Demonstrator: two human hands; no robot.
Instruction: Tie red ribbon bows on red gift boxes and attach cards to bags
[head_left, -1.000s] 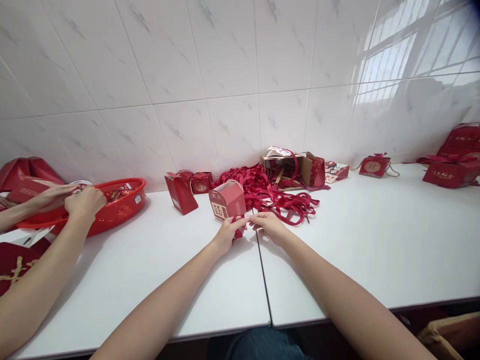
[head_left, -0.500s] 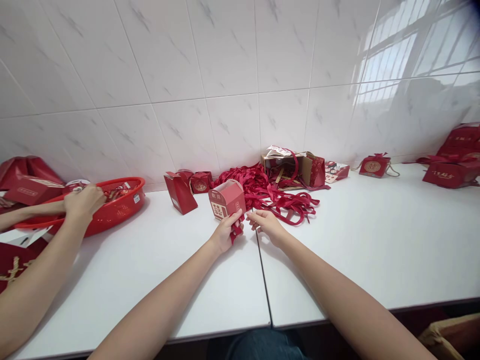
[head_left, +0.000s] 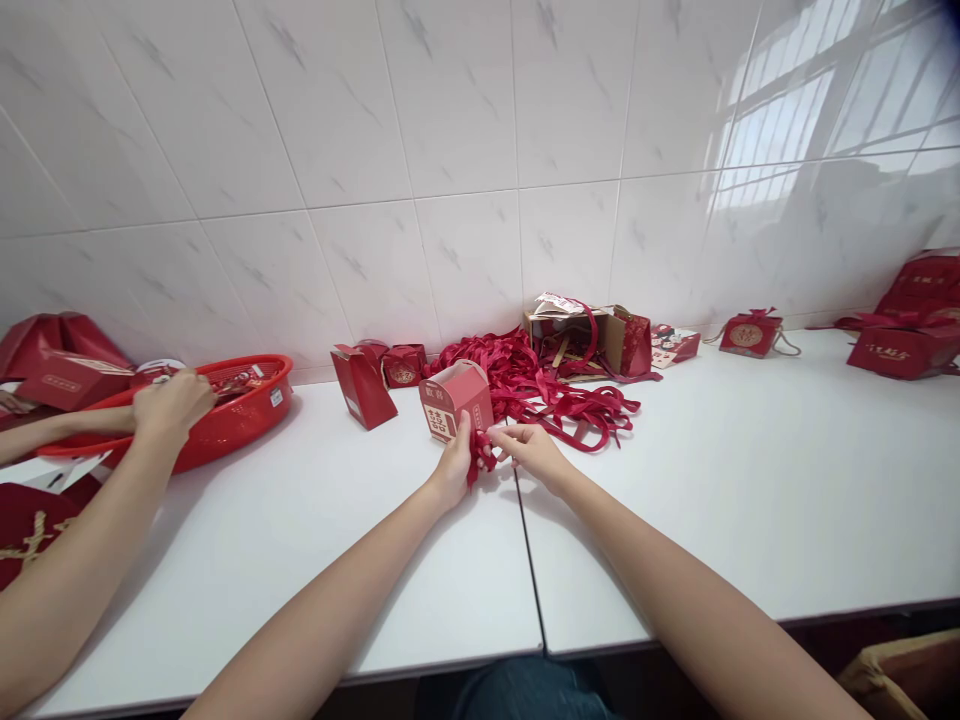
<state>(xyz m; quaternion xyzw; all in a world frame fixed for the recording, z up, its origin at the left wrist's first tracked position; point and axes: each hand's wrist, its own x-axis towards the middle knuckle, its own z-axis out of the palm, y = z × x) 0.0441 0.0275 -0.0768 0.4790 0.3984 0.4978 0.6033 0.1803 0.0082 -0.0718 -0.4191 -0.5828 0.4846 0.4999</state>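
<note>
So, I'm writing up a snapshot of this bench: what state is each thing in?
Left hand: closed on ribbon
Held ribbon: bunched
Right hand: fingers bent, tips at the held ribbon; grip unclear
Arched-top box: folded into shape, upright
Ribbon pile: loose, tangled
Carton: open, ribbons inside
Red basket: open-topped, with contents
Corded box: upright, bow on top

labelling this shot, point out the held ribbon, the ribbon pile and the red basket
held ribbon [head_left: 473,467], head view, hanging part
ribbon pile [head_left: 504,360], head view, upper heap
red basket [head_left: 234,430], head view, outer wall
</note>
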